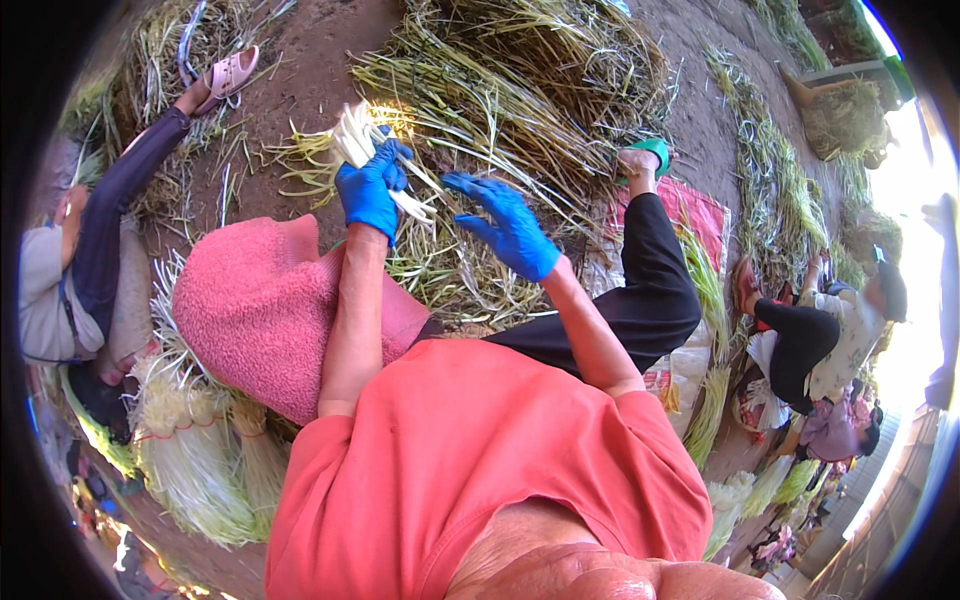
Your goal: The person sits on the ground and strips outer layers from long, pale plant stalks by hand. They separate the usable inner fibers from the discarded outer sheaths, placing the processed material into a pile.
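Note:
My left hand [370,184], in a blue glove, grips a small bunch of pale, blanched stalks [356,135], likely garlic chives. Their white ends point up and away, while a few stalks stick out below the fist towards the right. Just to the right hovers my right hand [504,225], gloved in blue too, with its fingers apart and nothing in it. Beneath both hands lie loose green-yellow leaves and trimmings [465,262]. A large heap of long, partly dried stalks [510,97] spreads over the soil beyond them.
Pink terry cloth [255,315] covers my left knee. Tied bundles of white stalks [187,450] lie at left. A red-and-white sack [675,225] is under my right leg. People sit at left [97,255] and right [825,330], near strewn stalks.

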A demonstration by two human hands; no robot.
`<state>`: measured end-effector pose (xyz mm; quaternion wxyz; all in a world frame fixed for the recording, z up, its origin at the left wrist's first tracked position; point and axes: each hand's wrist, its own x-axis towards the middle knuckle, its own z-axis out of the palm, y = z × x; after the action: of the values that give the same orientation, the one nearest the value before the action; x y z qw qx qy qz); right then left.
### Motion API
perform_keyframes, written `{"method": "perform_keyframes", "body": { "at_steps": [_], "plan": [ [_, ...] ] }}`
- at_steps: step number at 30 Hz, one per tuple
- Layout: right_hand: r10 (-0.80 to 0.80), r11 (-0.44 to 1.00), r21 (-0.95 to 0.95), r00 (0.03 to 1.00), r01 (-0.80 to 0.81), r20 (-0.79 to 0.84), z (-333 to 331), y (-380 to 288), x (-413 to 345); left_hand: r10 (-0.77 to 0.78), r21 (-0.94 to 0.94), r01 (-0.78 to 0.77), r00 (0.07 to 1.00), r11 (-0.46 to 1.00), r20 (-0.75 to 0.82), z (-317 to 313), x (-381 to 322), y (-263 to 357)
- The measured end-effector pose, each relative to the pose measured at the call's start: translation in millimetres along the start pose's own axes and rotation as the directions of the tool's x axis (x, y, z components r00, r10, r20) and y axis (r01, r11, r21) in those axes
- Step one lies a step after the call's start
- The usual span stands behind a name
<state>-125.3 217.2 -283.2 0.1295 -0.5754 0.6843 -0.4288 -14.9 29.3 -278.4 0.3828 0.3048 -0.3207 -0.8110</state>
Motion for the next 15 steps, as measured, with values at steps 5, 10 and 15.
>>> {"method": "perform_keyframes", "body": {
  "at_steps": [5, 10, 15],
  "plan": [
    [0.553, 0.574, 0.519, 0.767, -0.634, 0.325, 23, -26, -5, 0.015, 0.036, -0.012, 0.997, 0.999, -0.072, -3, 1, 7],
    [0.706, 0.374, 0.791, 0.702, -0.484, 0.095, 20, 2, -33, 0.132, 0.419, -0.119, 0.991, 0.900, -0.004, 0, 0, -5],
    [0.304, 0.953, 0.075, 0.927, -0.295, -0.219, 31, 3, -20, -0.169, 0.501, 0.124, 0.985, 0.856, 0.045, 10, -19, -40]
  ]
}}
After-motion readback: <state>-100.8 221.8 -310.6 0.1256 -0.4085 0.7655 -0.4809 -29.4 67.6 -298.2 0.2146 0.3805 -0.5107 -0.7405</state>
